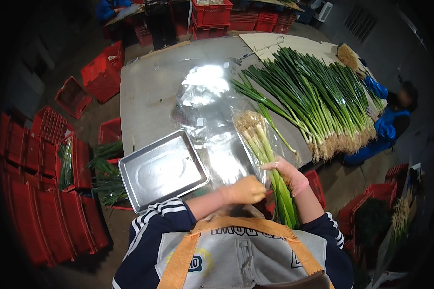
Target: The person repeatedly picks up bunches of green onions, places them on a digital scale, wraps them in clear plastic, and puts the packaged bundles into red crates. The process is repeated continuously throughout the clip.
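Note:
My right hand [287, 173], in a thin pinkish glove, is closed around the stalks of a bunch of green onions [266, 144]. The roots and pale ends of the bunch lie inside a clear plastic bag [242, 126], and its leaves hang toward my body. My left hand [247, 189], in an orange-yellow glove, is curled beside the near edge of the bag; whether it pinches the film cannot be told. A loose green onion [280, 135] lies right of the bag. More clear bags [202, 94] are spread over the metal table [148, 83].
A metal tray [162, 169] sits at the table's near left. A large pile of green onions [311, 97] covers the right side, where a co-worker in a blue apron [387, 119] stands. Red crates [101, 77] stand left. A long-handled tool [253, 54] lies at the back.

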`<state>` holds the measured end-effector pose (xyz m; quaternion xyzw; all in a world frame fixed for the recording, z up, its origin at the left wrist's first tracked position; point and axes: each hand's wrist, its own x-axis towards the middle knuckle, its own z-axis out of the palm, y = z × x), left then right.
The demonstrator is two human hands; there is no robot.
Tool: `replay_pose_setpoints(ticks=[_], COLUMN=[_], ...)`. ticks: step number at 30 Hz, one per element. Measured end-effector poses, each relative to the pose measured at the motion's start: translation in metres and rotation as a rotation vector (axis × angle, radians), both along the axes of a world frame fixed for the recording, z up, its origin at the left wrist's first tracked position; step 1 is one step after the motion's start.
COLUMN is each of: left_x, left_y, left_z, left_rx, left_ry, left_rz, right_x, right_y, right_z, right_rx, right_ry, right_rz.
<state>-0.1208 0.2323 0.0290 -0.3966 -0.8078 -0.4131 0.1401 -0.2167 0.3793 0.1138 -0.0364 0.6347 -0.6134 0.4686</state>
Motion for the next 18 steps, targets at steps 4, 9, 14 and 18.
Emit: replay_pose_setpoints(ticks=[4, 9, 14, 18], left_x=[-0.013, -0.015, -0.038, -0.041], left_y=[0.006, 0.010, 0.002, -0.052], left_z=[-0.001, 0.032, 0.070, 0.068], left_rx=[0.185, 0.780, 1.315, 1.379], left_ry=[-0.143, -1.000, -0.755, -0.664], left_rz=[0.023, -0.064, 0.248, 0.368], right_x=[-0.007, 0.002, -0.024, -0.021], right_y=[-0.017, -0.056, -0.081, -0.073], right_z=[0.034, 0.062, 0.079, 0.042], right_rx=[-0.032, -0.351, -0.081, -0.004], right_ry=[0.151, 0.324, 1.515, 2.020], right_rz=[0.082, 0.012, -0.076, 0.111])
